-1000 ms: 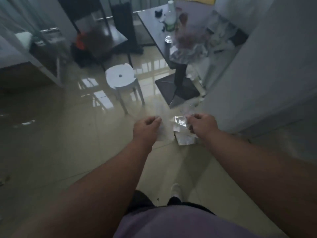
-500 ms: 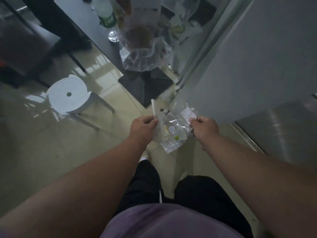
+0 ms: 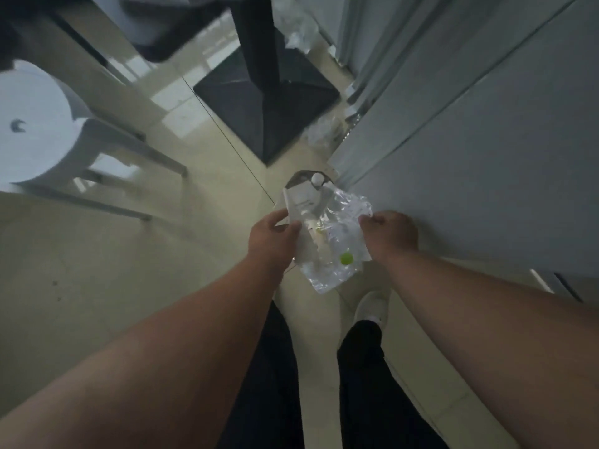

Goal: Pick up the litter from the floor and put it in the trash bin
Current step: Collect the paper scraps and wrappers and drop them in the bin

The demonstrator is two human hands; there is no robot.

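I hold a bundle of litter in front of me, above the tiled floor: a clear crumpled plastic wrapper [image 3: 334, 244] with a green dot, and a white paper piece [image 3: 299, 205] against its left side. My left hand [image 3: 274, 238] grips the left edge with the paper. My right hand [image 3: 387, 233] pinches the wrapper's right edge. More crumpled plastic litter [image 3: 319, 132] lies on the floor by the wall, past the table base. No trash bin is in view.
A black pedestal table base [image 3: 269, 105] stands on the floor ahead. A white plastic stool [image 3: 42, 131] is at the left. A grey wall or cabinet side [image 3: 470, 140] runs along the right. My legs and a white shoe [image 3: 372, 307] are below.
The view has tilted down and moved closer to the table base and wall. The bundle stays held between both hands, now raised nearer to me.
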